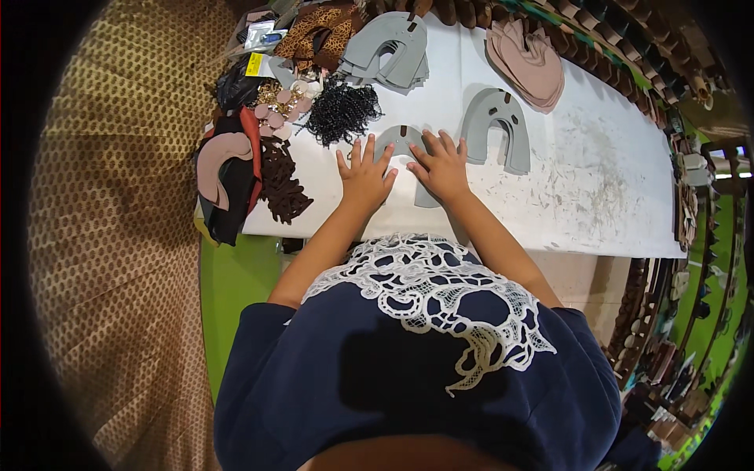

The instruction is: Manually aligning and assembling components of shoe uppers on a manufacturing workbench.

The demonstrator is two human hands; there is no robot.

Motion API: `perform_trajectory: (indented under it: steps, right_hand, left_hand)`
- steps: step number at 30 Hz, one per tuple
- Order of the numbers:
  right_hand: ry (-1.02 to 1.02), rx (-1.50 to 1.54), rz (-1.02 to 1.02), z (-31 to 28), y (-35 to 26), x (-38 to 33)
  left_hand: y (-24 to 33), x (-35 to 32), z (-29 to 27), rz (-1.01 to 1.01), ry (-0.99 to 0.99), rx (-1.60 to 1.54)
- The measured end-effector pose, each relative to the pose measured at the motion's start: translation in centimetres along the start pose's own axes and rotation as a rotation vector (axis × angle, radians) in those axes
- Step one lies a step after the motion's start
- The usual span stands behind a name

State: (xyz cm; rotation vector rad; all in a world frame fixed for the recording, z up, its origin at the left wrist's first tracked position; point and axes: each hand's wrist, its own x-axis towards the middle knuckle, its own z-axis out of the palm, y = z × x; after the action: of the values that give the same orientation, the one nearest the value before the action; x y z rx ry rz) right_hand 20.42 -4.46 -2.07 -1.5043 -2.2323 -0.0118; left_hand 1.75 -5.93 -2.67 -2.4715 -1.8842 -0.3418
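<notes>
My left hand (365, 177) and my right hand (444, 169) lie palm down on the white-covered table (565, 180), fingers spread. A grey U-shaped cut piece (402, 143) with a small dark brown tab at its top lies between and under them. The fingers of my right hand rest on it; my left fingers are at its left side, and my hands hide part of it. To the right is a stack of similar grey U-shaped pieces (477, 122) with brown tabs. Beyond my left hand sits a heap of thin black strips (339, 114).
Farther back are another grey stack (373, 43), a leopard-print piece (294, 43) and a pink stack (522, 67). On the left are brown strips (281, 180), pink discs (275, 119) and pink curved pieces (210, 165). Shoe lasts (620, 67) line the table's far right side.
</notes>
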Motion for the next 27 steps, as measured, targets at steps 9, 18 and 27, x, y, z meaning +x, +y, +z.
perform_trajectory:
  steps: [9,18,27]
  right_hand:
    - [0.107,-0.135,0.122,1.0,-0.2,-0.1]
    - [0.111,0.063,0.225,0.6,0.7,-0.4]
    - [0.207,0.211,0.372,-3.3,1.8,-1.3]
  left_hand:
    - [-2.4,0.3,1.8,-0.189,0.061,-0.064]
    - [-2.6,2.2,-0.7,-0.195,0.126,-0.315]
    - [-1.5,5.0,-5.5,0.185,-0.024,-0.383]
